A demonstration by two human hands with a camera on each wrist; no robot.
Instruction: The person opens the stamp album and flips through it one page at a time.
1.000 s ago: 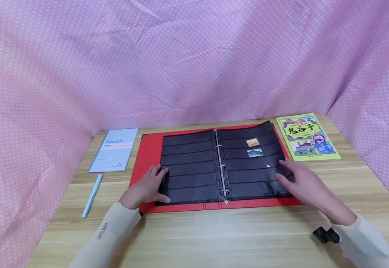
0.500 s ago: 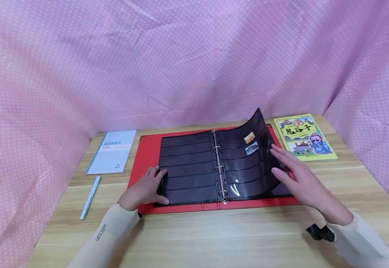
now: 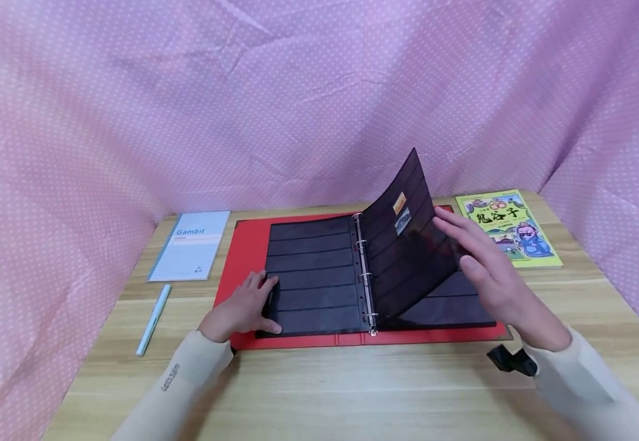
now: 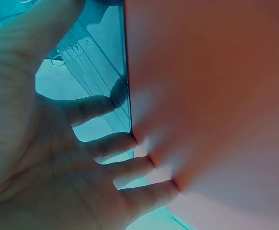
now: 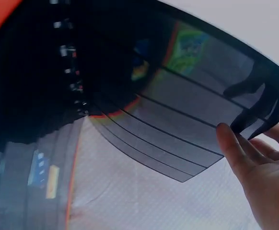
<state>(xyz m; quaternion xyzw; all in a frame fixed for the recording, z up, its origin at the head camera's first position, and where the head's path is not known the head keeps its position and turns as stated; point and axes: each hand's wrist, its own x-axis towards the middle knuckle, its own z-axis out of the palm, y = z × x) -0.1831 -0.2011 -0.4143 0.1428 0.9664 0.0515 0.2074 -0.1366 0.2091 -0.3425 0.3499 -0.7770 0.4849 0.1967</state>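
A red ring binder lies spread on the table, with black pocket pages. My left hand rests at the outer edge of the left page, fingers spread across the edge and the red cover. The right page stands raised and curved, bearing an orange stamp and a grey-blue stamp. With fairly straight fingers, my right hand touches this page's outer edge; in the right wrist view its fingertips are against the glossy face. Another black page lies beneath, partly hidden.
A Gambit notebook and a pale blue pen lie left of the binder. A yellow-green comic book lies at the right, partly behind my right hand. Pink dotted cloth hangs behind the wooden table.
The right page has risen from nearly flat to steeply upright, swinging leftward, and my right hand has moved up and left with it. My left hand has stayed in place.
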